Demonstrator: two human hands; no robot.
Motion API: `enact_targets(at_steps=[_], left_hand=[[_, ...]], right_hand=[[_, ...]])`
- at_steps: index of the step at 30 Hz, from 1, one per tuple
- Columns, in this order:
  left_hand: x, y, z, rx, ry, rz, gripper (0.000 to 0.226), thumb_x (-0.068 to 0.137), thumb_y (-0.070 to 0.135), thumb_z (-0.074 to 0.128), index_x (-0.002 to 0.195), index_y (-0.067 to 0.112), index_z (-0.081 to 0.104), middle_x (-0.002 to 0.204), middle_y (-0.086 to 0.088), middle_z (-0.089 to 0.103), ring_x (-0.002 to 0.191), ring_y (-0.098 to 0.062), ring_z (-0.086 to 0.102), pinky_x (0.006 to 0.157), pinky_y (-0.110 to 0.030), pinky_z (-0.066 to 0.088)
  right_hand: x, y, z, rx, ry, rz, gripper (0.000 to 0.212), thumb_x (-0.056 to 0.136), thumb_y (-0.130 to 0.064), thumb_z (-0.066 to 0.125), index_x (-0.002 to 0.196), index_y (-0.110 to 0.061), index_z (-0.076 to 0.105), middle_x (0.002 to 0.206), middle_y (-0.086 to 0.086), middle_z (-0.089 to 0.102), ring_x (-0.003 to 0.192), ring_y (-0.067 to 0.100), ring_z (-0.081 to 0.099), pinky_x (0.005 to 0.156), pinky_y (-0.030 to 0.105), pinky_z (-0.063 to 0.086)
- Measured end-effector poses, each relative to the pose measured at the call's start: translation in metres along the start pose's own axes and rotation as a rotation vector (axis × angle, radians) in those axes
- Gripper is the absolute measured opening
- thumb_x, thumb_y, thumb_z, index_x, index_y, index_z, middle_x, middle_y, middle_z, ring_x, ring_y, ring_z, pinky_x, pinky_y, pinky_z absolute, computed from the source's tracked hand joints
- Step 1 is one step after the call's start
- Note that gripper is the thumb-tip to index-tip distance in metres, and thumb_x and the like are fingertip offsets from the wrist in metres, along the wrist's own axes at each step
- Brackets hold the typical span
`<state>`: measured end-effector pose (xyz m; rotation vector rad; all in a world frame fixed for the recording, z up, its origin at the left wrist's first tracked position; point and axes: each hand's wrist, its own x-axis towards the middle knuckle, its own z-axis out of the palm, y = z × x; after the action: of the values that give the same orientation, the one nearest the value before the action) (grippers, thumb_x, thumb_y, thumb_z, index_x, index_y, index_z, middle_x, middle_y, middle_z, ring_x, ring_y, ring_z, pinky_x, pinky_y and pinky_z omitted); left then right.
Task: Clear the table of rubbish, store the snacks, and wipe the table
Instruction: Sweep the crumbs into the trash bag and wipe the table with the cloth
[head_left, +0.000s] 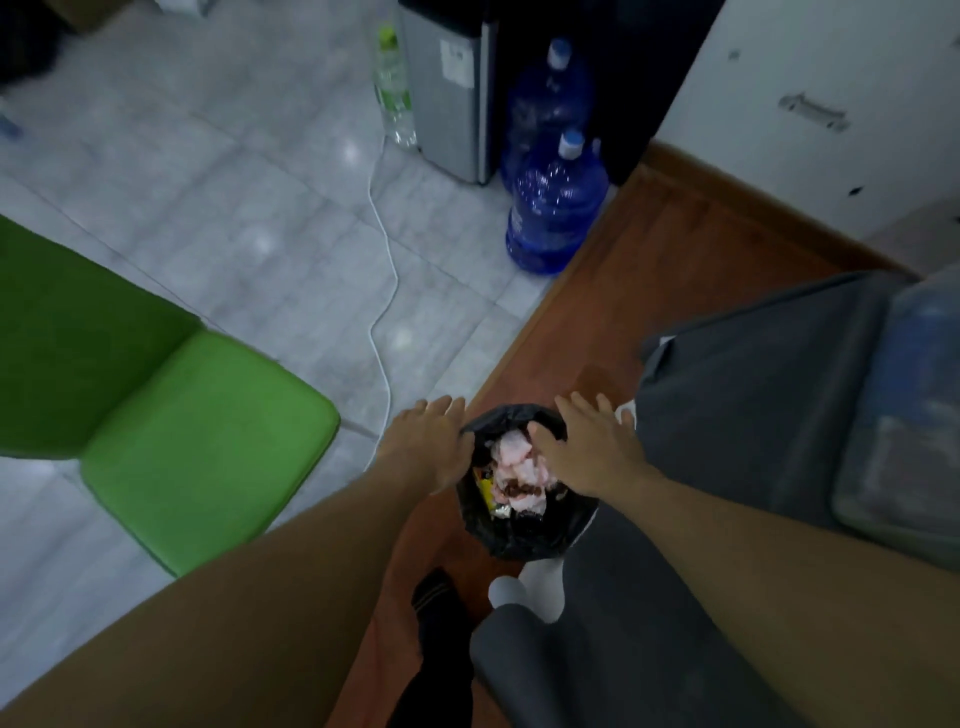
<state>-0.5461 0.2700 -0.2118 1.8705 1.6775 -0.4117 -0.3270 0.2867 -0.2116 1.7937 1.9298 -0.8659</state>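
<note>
From the head camera, our left hand (431, 441) and right hand (587, 447) spread flat-fingered over the bin (519, 540) beside the sofa (753, 389), grasping nothing. Rubbish (519, 467) is heaped inside, so we should press it down gently, without dragging the liner off.

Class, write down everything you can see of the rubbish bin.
The rubbish bin is lined with a crinkled black plastic bag and stands upright on the wooden floor beside a grey seat. It is full of crumpled pinkish tissue and a yellow wrapper. The left hand and right hand lie open on opposite sides of its rim.
</note>
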Motion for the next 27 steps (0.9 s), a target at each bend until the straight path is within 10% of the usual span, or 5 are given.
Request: enact_targets(at_steps=[27], left_hand=[[-0.177, 0.119, -0.178, 0.133, 0.336, 0.164, 0.061, 0.103, 0.043, 0.027, 0.155, 0.013, 0.019, 0.162, -0.008, 0.024, 0.145, -0.027, 0.027, 0.117, -0.044, 0.026]], right_hand=[[-0.234, 0.018, -0.159, 0.025, 0.418, -0.009, 0.079, 0.096, -0.071, 0.018, 0.158, -0.023, 0.024, 0.166, 0.002, 0.017, 0.153, 0.029, 0.004, 0.122, 0.054, -0.005]])
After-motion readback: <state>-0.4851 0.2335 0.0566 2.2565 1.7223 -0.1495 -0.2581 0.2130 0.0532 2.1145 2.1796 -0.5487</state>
